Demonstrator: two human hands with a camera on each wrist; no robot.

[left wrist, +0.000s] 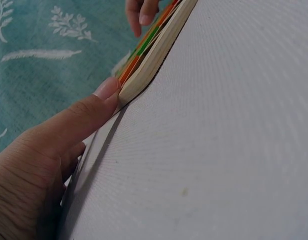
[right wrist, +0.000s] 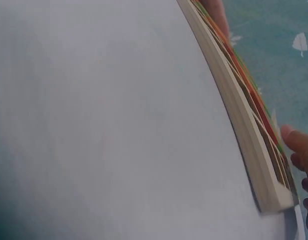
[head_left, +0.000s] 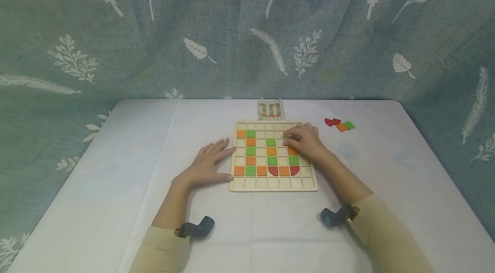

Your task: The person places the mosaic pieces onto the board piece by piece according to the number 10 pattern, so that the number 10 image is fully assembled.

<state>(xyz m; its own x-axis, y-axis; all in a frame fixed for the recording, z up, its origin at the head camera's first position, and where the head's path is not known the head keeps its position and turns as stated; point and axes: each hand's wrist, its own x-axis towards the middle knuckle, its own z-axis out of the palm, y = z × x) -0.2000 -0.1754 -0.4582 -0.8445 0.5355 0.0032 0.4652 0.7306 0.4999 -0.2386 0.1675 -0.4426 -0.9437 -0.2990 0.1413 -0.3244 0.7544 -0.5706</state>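
Observation:
A light wooden grid board lies on the table with orange and green square tiles and two red rounded pieces in its cells. Beside its left edge my left hand is spread, fingers straight. In the left wrist view the thumb touches the board's corner. Over the upper right cells my right hand reaches in, fingers bent, thumb and index fingertips low over the board. Its palm and fingers hide the cells beneath, so whether it pinches a tile is unclear. The right wrist view shows its thumb above the board's edge.
Behind the board lies a small printed pattern card. To the right are loose red rounded pieces, an orange tile and a green tile. White cloth covers the table; a leaf-patterned curtain hangs behind.

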